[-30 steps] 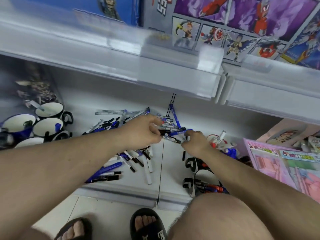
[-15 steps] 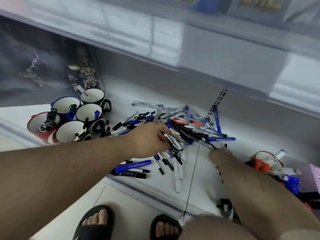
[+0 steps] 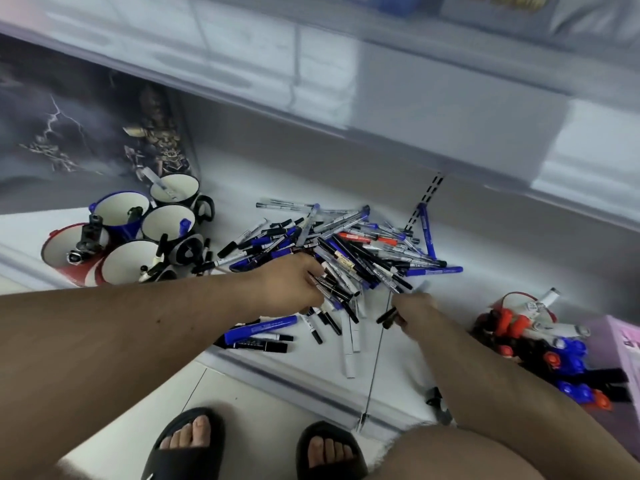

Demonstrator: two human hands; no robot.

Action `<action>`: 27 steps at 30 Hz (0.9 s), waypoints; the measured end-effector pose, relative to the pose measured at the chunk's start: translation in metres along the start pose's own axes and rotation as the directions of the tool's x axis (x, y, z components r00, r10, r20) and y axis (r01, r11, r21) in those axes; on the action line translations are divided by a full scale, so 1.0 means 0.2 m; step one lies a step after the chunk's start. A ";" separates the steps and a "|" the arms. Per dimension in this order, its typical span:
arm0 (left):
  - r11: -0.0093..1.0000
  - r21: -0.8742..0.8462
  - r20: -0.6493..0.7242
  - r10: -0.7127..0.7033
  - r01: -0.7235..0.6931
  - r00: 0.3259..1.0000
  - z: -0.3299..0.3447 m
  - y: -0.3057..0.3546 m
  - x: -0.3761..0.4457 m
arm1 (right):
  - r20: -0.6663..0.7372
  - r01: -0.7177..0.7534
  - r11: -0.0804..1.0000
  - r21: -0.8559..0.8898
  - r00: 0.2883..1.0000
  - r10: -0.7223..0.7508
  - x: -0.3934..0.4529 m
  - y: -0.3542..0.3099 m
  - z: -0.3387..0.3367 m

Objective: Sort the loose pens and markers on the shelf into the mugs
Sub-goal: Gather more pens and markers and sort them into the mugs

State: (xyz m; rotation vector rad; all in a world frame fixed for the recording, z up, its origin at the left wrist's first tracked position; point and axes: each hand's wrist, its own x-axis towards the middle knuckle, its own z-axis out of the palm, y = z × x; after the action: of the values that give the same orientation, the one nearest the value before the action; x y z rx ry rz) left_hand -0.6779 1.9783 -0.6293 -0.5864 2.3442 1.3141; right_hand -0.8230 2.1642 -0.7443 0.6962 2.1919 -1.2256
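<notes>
**Shelf layout: mugs left, pen pile centre, toys right**

Low shelf (image 3: 242,174) under an upper shelf (image 3: 415,109). Cluster of mugs (image 3: 166,223) at far left, touching each other, a few pens standing in them; printed box (image 3: 69,133) behind the mugs. Pile of pens and markers (image 3: 360,244) at shelf centre, right of mugs, well apart from back wall. Several loose markers (image 3: 259,330) lie nearer the front edge, before the pile. Left hand (image 3: 287,289) on the pile's near-left side; right hand (image 3: 412,308) just right of it, at the pile's near edge, holding a pen (image 3: 386,316). Heap of toys (image 3: 533,341) at right, apart from pile. Floor (image 3: 249,389) and two sandalled feet (image 3: 256,445) below the shelf front.
</notes>
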 end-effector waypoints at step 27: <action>0.894 -0.426 -0.184 -0.232 0.135 0.955 -0.01 0.05 -0.06 | -0.013 0.217 0.898 -0.383 0.971 -0.240 -0.03 -0.39 -0.14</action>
State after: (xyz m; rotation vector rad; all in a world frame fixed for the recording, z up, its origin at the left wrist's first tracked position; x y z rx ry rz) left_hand -0.6727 1.9829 -0.6153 -1.1186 2.1162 1.7378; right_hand -0.8753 2.1530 -0.6815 0.3253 2.5188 -0.8479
